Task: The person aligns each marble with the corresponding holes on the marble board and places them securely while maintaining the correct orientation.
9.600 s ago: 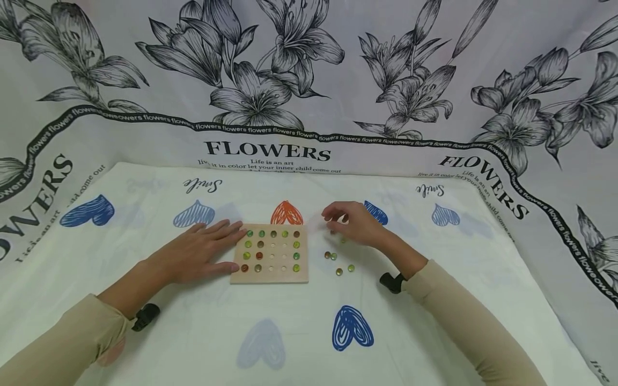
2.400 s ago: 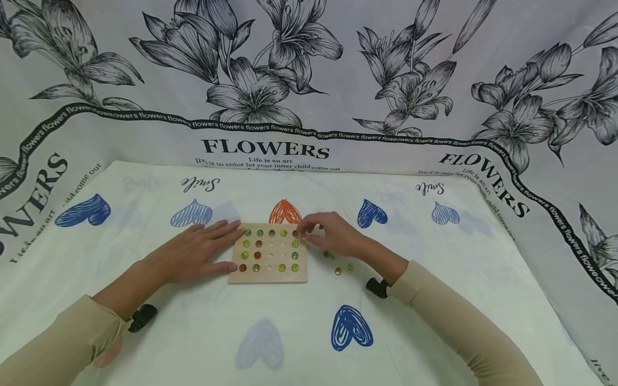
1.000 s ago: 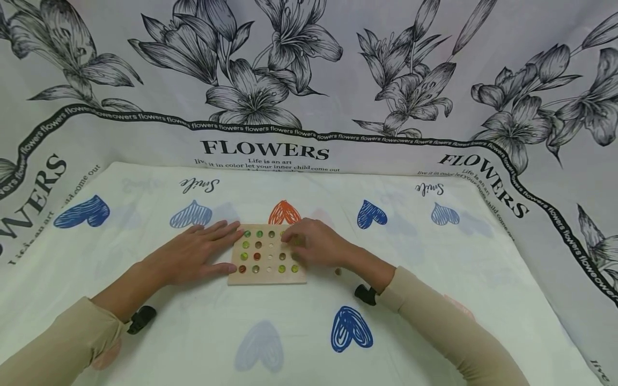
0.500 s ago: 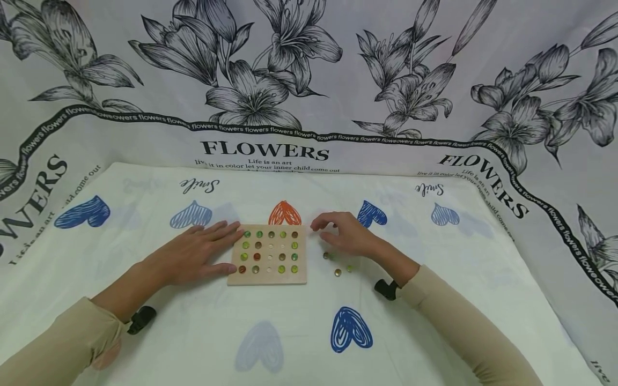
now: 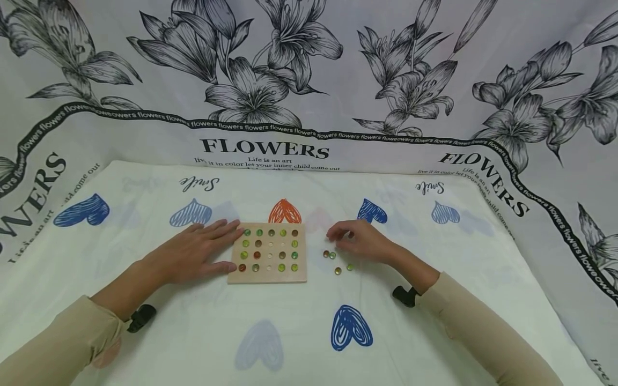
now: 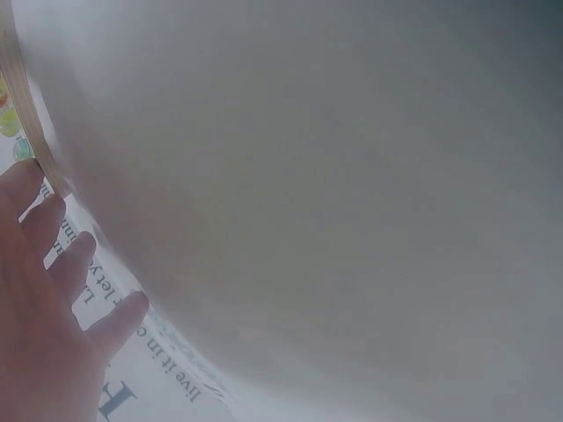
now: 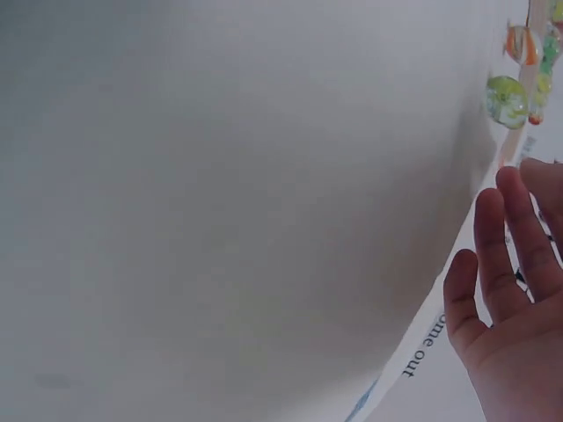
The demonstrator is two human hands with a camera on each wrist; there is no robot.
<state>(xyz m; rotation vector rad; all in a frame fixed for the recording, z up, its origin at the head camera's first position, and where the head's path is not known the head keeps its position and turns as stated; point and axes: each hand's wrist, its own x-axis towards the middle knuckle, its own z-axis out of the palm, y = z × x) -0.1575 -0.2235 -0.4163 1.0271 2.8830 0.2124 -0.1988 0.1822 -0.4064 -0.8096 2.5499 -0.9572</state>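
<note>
A pale wooden board (image 5: 263, 276) with rows of round pits lies mid-table, most pits holding coloured glass marbles (image 5: 257, 255). Empty pits show in its third and fourth columns. My left hand (image 5: 188, 254) lies flat with fingers spread, fingertips and thumb at the board's left edge. Right of the board, my right hand (image 5: 364, 240) hovers low over the cloth, fingers loosely bent, thumb and index fingertips apart. Just in front of it are several loose marbles (image 5: 338, 271). In the right wrist view, a green-yellow marble (image 7: 508, 102) lies beyond the fingertips (image 7: 489, 204).
A white cloth (image 5: 193, 332) printed with blue and orange hearts covers the table. Behind it stands a grey flower-printed curtain (image 5: 347, 96). Dark wrist cameras (image 5: 404, 296) sit at both cuffs.
Over the earlier frames, two marbles have come into the board's fourth column, lower rows. My right hand has drawn back from the board to the right. The left hand stays put.
</note>
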